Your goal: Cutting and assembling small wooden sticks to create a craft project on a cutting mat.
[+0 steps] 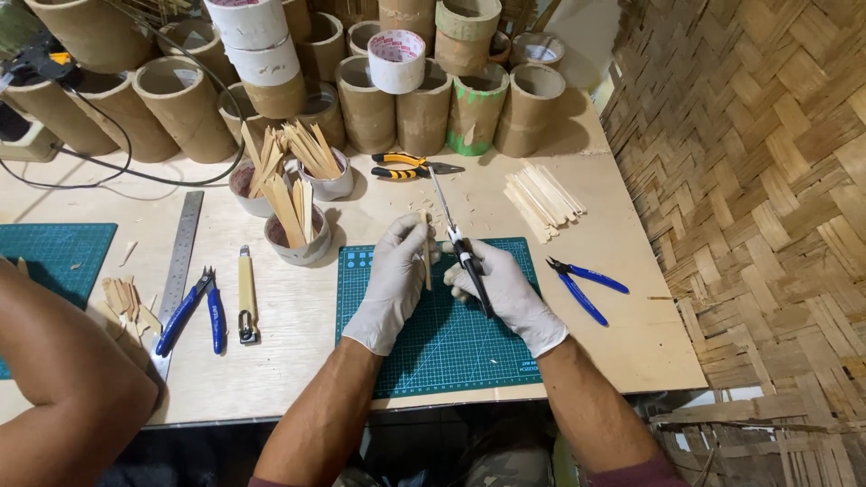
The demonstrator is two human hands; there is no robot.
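On the far left, another person's bare arm (pixel 63 379) rests at the edge of the worktop (pixel 298 316), over a blue-green mat (pixel 54 257). Next to it lie small bits of cut bamboo (pixel 124 302), a long steel ruler (pixel 180 261), blue-handled pliers (pixel 194 311) and a yellow cutter knife (pixel 246 293). Behind them stand three small cups (pixel 298 243) stuffed with flat bamboo sticks, and further back many cardboard tubes (pixel 180 108) and rolls of tape (pixel 397 60). In the middle lies a green cutting mat (pixel 442 352). Above it the left hand (pixel 394 280), in a white glove, has its fingers closed on a thin bamboo stick (pixel 427 261), which stands upright just over the top edge of the mat. The right hand (pixel 510 293), also gloved, has its fingers wrapped around the black handle of a long thin knife (pixel 456 234), and the blade points up and away, just beside the stick. Behind the hands lie yellow-and-black pliers (pixel 410 167). To the right sits a pile of pale bamboo sticks (pixel 544 198), and near the mat lie blue-handled cutters (pixel 582 284). At the far right is a woven bamboo wall (pixel 767 180).
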